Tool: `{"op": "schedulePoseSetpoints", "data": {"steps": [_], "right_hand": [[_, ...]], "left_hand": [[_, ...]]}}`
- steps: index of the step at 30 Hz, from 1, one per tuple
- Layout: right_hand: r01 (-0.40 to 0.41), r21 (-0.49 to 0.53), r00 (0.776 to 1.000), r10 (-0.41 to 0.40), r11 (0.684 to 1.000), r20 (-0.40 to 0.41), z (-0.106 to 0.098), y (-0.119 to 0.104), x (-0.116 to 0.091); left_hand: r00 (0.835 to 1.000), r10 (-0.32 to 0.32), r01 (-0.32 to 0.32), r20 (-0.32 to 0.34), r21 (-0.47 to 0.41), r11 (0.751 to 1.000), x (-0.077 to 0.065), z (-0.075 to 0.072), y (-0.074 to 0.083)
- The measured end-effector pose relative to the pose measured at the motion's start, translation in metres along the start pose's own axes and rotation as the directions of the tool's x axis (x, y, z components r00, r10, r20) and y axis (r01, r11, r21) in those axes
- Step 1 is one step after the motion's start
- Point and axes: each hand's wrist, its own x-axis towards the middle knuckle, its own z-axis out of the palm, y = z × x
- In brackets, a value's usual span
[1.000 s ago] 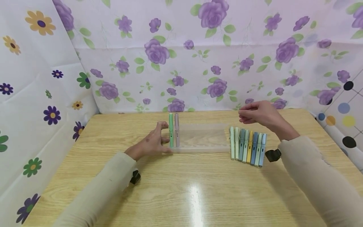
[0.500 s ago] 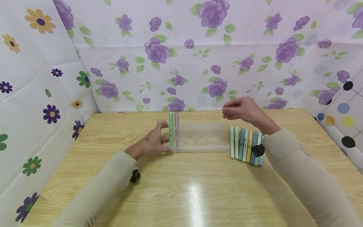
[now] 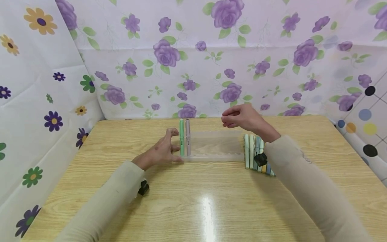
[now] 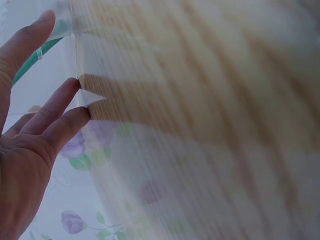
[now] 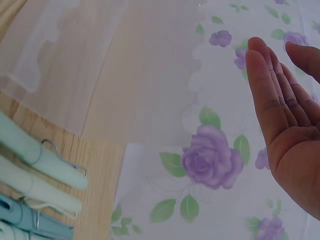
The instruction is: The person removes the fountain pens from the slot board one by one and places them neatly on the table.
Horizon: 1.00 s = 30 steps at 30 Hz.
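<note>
In the head view, a clear plastic pen rack (image 3: pixel 216 158) lies mid-table. A green pen (image 3: pixel 181 137) and a mauve pen (image 3: pixel 188 137) sit side by side at its left end. My left hand (image 3: pixel 160 149) is at that end, fingers spread; the left wrist view shows its fingertips touching a clear edge. Above the rack's rear right hovers my right hand (image 3: pixel 242 117), fingers nearly straight, thumb apart, holding nothing in the right wrist view. Right of the rack lies a row of several pastel pens (image 3: pixel 251 151), partly hidden by my right wrist and sleeve.
The wooden table (image 3: pixel 169 201) extends in front of the rack. A flower-printed sheet (image 3: pixel 199 74) rises behind its far edge, with another patterned sheet (image 3: pixel 45 144) on the left. A small black device (image 3: pixel 260 159) is at my right wrist, above the pen row.
My right hand has moved left, from beyond the loose pens to above the rack's rear, and its arm now covers some of those pens. The left hand stays at the rack's end.
</note>
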Motion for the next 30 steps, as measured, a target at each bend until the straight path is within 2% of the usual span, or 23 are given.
{"op": "schedulePoseSetpoints", "data": {"steps": [13,30], "right_hand": [[0.003,0.046,1.0,-0.004,0.999,0.02,0.025,-0.008,0.015],[0.045,0.039,0.998,-0.046,0.998,0.042,0.053,-0.014,0.036]], "left_hand": [[1.0,0.008,-0.008,-0.011,-0.014,1.0,0.001,0.001,-0.002],[1.0,0.01,-0.01,-0.002,-0.042,0.999,0.001,0.001,-0.001]]}}
